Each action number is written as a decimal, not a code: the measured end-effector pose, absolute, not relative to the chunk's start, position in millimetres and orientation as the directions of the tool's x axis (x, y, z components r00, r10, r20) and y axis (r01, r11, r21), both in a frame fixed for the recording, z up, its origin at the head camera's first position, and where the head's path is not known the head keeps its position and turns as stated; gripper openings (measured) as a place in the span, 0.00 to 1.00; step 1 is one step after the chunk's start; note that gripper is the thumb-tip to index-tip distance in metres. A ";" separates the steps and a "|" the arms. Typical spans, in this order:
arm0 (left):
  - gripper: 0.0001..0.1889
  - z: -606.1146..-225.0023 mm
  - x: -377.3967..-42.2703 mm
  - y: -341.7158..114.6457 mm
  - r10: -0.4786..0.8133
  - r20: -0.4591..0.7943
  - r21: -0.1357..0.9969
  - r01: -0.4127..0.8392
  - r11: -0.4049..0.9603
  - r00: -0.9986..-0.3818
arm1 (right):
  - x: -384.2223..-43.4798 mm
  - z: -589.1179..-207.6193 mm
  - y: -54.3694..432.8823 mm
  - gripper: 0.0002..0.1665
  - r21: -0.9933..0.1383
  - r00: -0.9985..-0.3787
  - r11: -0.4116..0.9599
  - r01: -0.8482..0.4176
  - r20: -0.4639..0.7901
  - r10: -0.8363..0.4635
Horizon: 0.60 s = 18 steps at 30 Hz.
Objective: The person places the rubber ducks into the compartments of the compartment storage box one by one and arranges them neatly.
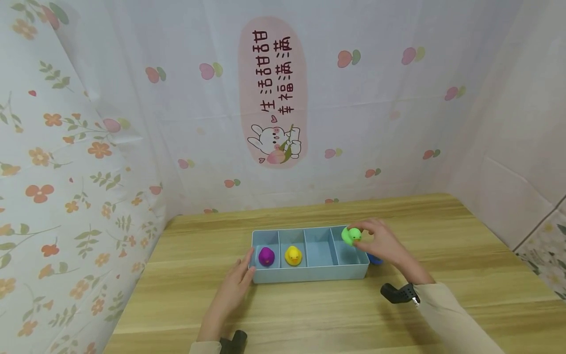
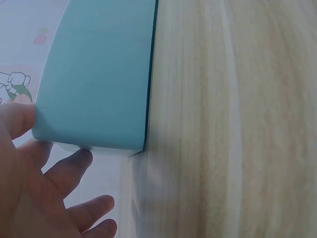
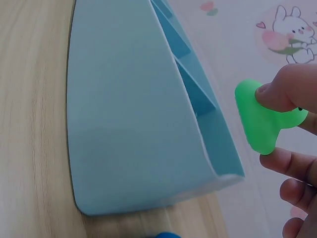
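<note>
My right hand [image 1: 378, 241] pinches a green rubber duck [image 1: 352, 236] between thumb and fingers, above the rightmost compartment of a light blue box [image 1: 309, 274]. In the right wrist view, the green duck [image 3: 260, 119] is beyond the box's upper rim, apart from it. A purple duck [image 1: 266, 256] sits in the leftmost compartment and a yellow duck [image 1: 293, 255] in the one beside it. My left hand [image 1: 232, 285] touches the box's left end, its thumb at the front corner; the left wrist view shows its fingers [image 2: 72, 171] against the end wall, loosely spread.
A blue object [image 1: 375, 259] lies on the wooden table [image 1: 305, 314] just past the box's right end, partly hidden by my right hand. Printed cloth [image 1: 185, 113] hangs behind and beside the table.
</note>
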<state>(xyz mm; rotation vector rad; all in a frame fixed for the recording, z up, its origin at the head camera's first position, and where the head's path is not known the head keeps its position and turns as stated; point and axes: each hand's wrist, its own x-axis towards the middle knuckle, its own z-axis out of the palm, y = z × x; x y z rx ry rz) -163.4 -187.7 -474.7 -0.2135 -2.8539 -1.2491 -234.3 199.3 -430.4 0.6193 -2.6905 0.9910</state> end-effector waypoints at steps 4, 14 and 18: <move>0.26 -474.8 -163.7 -187.3 0.113 0.065 0.729 0.124 0.673 -0.992 | -236.3 -429.3 193.9 0.20 -0.570 -0.888 0.681 -0.459 0.322 -0.329; 0.26 -476.1 -164.6 -187.4 0.111 0.056 0.730 0.117 0.673 -0.992 | -241.8 -431.7 174.3 0.22 -0.555 -0.862 0.660 -0.506 0.324 -0.389; 0.26 -475.7 -164.7 -187.4 0.112 0.057 0.732 0.118 0.671 -0.992 | -241.8 -432.4 165.7 0.22 -0.554 -0.849 0.643 -0.529 0.343 -0.403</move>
